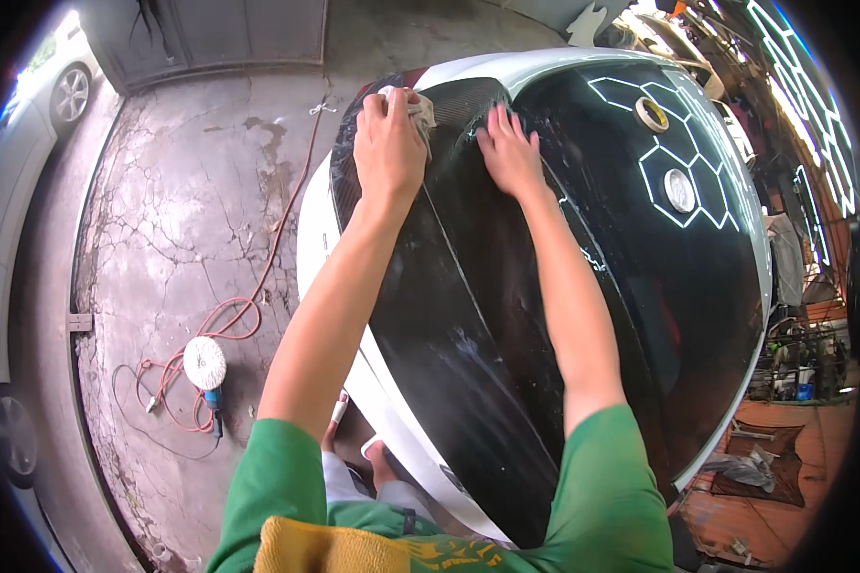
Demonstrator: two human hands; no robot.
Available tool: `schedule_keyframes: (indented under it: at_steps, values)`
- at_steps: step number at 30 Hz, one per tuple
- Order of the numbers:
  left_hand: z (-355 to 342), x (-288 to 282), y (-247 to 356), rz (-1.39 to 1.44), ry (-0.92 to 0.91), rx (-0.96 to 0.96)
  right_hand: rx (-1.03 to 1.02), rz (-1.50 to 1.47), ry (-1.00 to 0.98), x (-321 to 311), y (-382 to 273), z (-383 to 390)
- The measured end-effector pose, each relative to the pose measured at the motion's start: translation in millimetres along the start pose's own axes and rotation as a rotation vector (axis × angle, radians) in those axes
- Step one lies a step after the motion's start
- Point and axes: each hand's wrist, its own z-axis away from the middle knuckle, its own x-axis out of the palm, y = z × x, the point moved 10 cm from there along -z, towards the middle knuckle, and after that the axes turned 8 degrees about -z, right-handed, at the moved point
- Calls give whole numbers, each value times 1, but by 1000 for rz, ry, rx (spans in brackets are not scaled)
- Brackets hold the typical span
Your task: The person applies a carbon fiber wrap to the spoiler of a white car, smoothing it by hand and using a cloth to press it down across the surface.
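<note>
A white car with a glossy black rear section (420, 315) fills the middle of the view. Its far end carries a dark woven-pattern panel (463, 97). My left hand (389, 143) is closed around a crumpled pale cloth (424, 116), pressing it onto that panel near the car's left edge. Flat on the dark surface to the right lies my right hand (511, 153), fingers spread and holding nothing. Whitish smears and small specks mark the black surface near my right forearm.
Two rolls of tape, one yellow (652, 115) and one white (679, 190), rest on the dark glass at right. A polisher with a white pad (204, 363) and its orange cord (275, 248) lie on the cracked floor. Another car (19, 191) stands far left.
</note>
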Motion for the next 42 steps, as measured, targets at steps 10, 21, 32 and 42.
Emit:
schedule_keyframes:
  at_steps: [10, 21, 32, 42]
  values:
    - [-4, -3, -28, -51, -22, -32, -137, -24, -15, 22, -85, 31]
    - [-5, -4, -34, -45, -8, -60, -365, -154, -380, -31, -108, 171]
    - [-6, 12, -24, -112, -53, -18, -428, -40, -179, -17, -114, 116]
    - [-11, 13, -28, -70, -74, -25, -430, -79, -251, -46, -99, 177]
